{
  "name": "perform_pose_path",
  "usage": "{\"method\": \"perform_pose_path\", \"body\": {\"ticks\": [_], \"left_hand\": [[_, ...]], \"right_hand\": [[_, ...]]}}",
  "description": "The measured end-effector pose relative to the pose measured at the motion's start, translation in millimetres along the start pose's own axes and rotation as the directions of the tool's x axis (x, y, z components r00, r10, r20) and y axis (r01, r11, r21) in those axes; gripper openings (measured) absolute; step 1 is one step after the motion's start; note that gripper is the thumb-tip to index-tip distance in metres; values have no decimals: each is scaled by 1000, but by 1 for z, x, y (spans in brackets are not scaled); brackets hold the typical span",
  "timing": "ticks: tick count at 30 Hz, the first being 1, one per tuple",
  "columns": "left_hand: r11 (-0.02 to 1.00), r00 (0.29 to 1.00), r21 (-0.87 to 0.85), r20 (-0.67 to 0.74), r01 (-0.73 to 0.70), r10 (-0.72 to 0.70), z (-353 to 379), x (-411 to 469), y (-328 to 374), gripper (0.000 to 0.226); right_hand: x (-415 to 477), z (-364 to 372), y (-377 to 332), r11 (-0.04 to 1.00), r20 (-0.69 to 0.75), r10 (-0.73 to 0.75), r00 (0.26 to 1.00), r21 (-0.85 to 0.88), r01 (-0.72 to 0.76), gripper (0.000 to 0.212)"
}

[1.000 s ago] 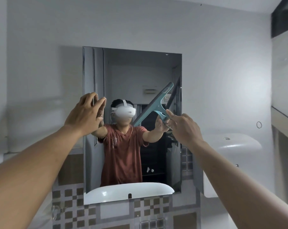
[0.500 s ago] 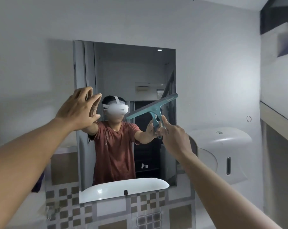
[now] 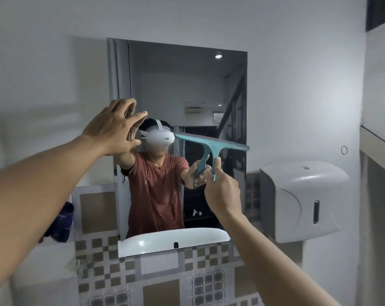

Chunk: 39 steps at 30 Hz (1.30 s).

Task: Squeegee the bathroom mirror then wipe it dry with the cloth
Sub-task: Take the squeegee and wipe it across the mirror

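Observation:
A rectangular mirror hangs on the white wall ahead. My right hand grips the handle of a teal squeegee, whose blade lies nearly level across the right half of the glass at mid height. My left hand is raised at the mirror's left edge, fingers spread and straight, its fingertips against the glass. A dark blue cloth hangs low on the left, partly hidden behind my left forearm.
A white paper towel dispenser is fixed to the wall right of the mirror. Patterned brown and grey tiles cover the wall below it. A white basin shows only as a reflection at the mirror's bottom edge. A ledge juts out at the far right.
The squeegee blade has swung from steeply tilted to nearly level and moved lower on the glass. My left hand stays at the mirror's left edge. The view has shifted slightly.

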<state>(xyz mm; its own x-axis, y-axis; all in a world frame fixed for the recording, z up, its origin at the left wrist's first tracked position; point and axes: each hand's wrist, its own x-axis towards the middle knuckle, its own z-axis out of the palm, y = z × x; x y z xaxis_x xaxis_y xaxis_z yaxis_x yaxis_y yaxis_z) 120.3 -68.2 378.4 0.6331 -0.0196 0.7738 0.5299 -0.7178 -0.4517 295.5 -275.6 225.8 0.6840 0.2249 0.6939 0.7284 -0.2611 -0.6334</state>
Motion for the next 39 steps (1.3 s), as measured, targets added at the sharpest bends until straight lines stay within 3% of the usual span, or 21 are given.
{"method": "perform_pose_path", "body": {"ticks": [12,24,39], "left_hand": [[998,998,51,48,-38,36,-4,10,-18,88],[989,995,115,44,-93,89,6,14,-30,90],[998,996,43,70,-50,47,4,13,-28,87]], "right_hand": [[-51,71,-37,958,71,37,997,280,-56,66],[-94,114,-49,910,150,34,988,404,-93,63],[-100,110,-41,952,228,-73,971,306,0,66]]}}
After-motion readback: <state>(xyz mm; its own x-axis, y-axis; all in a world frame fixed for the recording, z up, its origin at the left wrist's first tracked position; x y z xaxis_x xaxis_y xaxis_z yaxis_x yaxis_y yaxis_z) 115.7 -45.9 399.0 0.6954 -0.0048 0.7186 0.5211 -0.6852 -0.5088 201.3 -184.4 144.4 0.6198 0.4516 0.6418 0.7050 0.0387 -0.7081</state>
